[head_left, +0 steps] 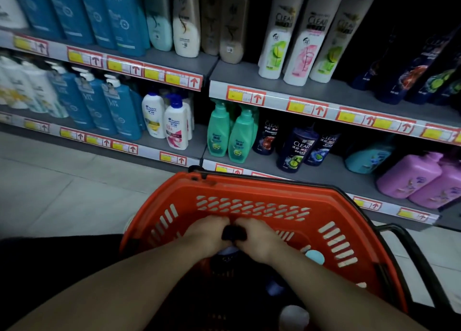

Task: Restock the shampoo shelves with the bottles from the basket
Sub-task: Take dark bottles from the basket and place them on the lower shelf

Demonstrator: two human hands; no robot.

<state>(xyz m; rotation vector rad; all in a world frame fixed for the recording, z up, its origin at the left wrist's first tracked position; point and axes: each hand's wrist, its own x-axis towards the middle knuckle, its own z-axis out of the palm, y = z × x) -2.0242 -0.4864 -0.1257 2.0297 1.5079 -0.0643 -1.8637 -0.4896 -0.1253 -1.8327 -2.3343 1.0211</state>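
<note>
An orange plastic basket (252, 193) stands on the floor in front of the shampoo shelves. Both of my hands reach down into it. My left hand (207, 233) and my right hand (259, 238) are closed side by side around the black top of a dark bottle (234, 232), whose body is hidden below them. A teal cap (314, 257) and a whitish cap (293, 314) of other bottles show deeper in the basket. On the lower shelf sit dark Clear bottles (296, 148) beside green pump bottles (229, 133).
Grey shelves (331, 93) with red and yellow price tags hold blue, white, beige, teal and purple bottles (409, 176). A black basket handle (414, 251) lies folded out at the right. Pale floor tiles (62, 193) stretch to the left.
</note>
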